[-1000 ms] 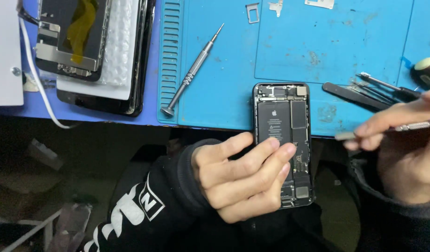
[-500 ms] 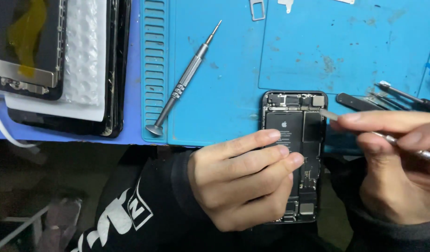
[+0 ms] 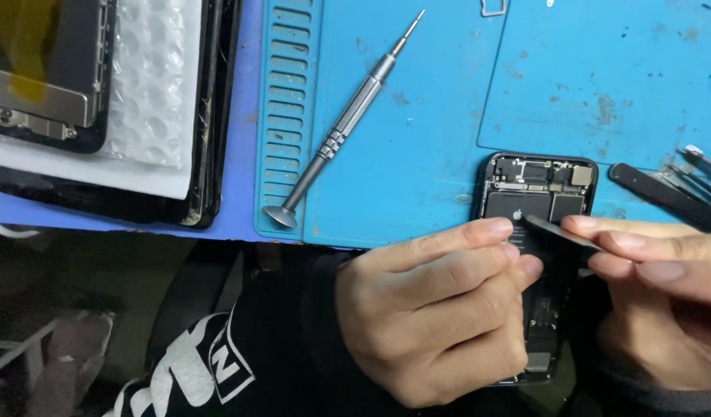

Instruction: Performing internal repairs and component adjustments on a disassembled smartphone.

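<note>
One opened phone (image 3: 537, 232) is lying at the blue mat's (image 3: 417, 154) near edge, its tiny fragile parts showing, so we are holding it gently by its sides. Our left hand (image 3: 433, 309) is curling half closed over it. Our right hand (image 3: 664, 286) is pinching thin dark tweezers (image 3: 560, 230) touching the inside.
</note>
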